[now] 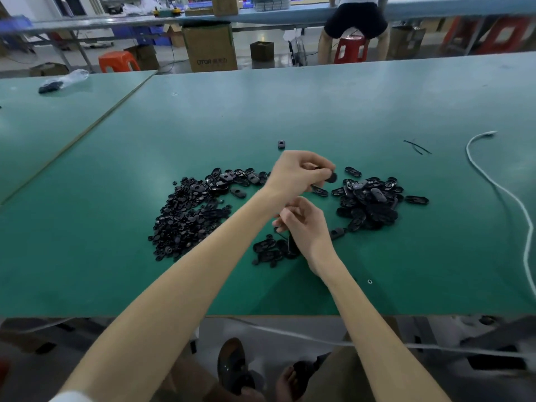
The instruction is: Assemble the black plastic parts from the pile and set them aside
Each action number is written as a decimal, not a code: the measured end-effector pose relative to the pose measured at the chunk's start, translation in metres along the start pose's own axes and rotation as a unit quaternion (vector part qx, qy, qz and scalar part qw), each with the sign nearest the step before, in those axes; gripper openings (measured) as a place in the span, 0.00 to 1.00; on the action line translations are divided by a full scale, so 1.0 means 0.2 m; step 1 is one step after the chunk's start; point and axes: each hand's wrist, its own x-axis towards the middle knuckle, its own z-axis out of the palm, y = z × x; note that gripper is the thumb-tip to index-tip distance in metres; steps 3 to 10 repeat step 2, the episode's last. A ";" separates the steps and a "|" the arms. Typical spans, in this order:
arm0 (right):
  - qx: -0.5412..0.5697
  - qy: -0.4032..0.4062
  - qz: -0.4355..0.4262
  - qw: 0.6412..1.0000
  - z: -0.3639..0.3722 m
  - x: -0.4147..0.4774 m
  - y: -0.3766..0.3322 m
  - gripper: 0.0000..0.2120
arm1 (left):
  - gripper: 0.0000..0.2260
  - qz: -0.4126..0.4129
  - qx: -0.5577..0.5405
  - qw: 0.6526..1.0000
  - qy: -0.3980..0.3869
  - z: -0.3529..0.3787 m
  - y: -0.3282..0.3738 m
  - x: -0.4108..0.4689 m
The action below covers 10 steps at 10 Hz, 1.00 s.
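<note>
Left hand (301, 172) grip tight on a part (331, 178) above the surface (261, 111); right hand (304, 224) grip curled, hold unclear.

Left hand (298, 175), right hand (306, 227) (fingers (314, 163) curled)

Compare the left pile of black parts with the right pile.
The left pile holds small, roundish pieces; the right pile holds larger, elongated ovals. The left pile has far more pieces and spreads wider; the right pile is compact and heaped. The right pile lies nearer the white cable than the left pile. Both are loose black plastic on the green table.
</note>
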 end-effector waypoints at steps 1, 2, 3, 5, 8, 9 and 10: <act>-0.024 -0.011 -0.008 1.000 -0.02 -0.01 -0.01 0.07 | 0.09 -0.008 -0.006 0.999 -0.038 0.16 0.05 0.10; -0.009 -0.005 0.003 1.000 -0.03 -0.01 -0.02 0.06 | 0.12 -0.019 0.005 0.999 -0.026 0.24 0.03 0.13; -0.009 -0.005 0.003 1.000 -0.03 -0.01 -0.02 0.06 | 0.12 -0.019 0.005 0.999 -0.026 0.24 0.03 0.13; -0.009 -0.005 0.003 1.000 -0.03 -0.01 -0.02 0.06 | 0.12 -0.019 0.005 0.999 -0.026 0.24 0.03 0.13; -0.009 -0.005 0.003 1.000 -0.03 -0.01 -0.02 0.06 | 0.12 -0.019 0.005 0.999 -0.026 0.24 0.03 0.13; -0.009 -0.005 0.003 1.000 -0.03 -0.01 -0.02 0.06 | 0.12 -0.019 0.005 0.999 -0.026 0.24 0.03 0.13; -0.009 -0.005 0.003 1.000 -0.03 -0.01 -0.02 0.06 | 0.12 -0.019 0.005 0.999 -0.026 0.24 0.03 0.13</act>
